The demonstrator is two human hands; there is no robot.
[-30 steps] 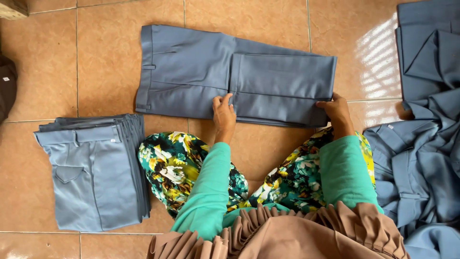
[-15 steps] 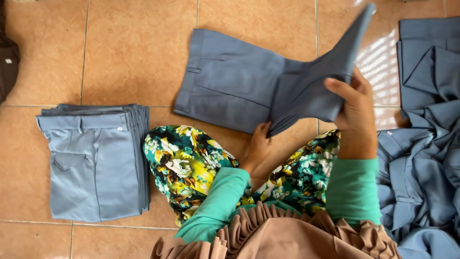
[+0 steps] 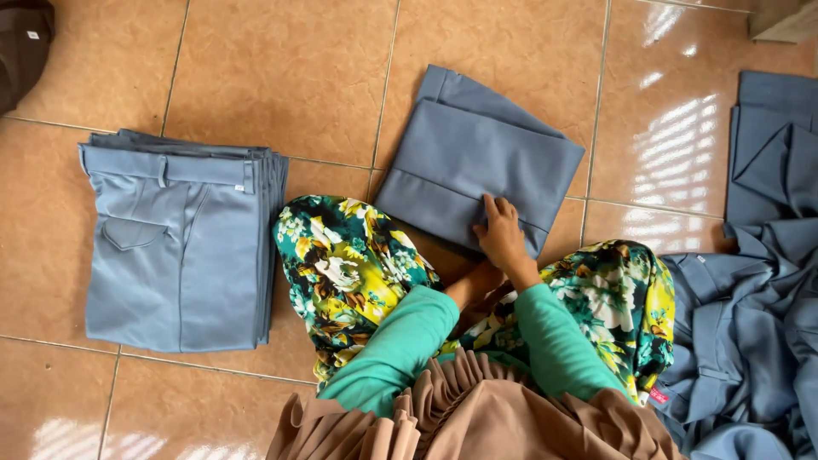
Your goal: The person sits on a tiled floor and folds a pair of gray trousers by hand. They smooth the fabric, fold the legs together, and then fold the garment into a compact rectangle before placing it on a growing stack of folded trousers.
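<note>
**Folded trousers under one hand**

Right hand (image 3: 503, 234) lies flat, fingers spread, pressing the near edge of the folded grey-blue trousers (image 3: 477, 162) on the tile floor (image 3: 281, 77), just ahead of the knees. Left hand mostly hidden under the right forearm; can't tell its state. Stack (image 3: 179, 243) of folded trousers to the left, apart. Loose pile (image 3: 758, 281) on the right, small red tag (image 3: 658, 395) at its near edge.

A neat stack of folded grey-blue trousers (image 3: 179, 243) lies on the orange tile floor (image 3: 281, 77). A loose heap of unfolded grey-blue trousers (image 3: 758, 281) lies at the other side. A dark bag (image 3: 21, 47) sits in the corner.
</note>
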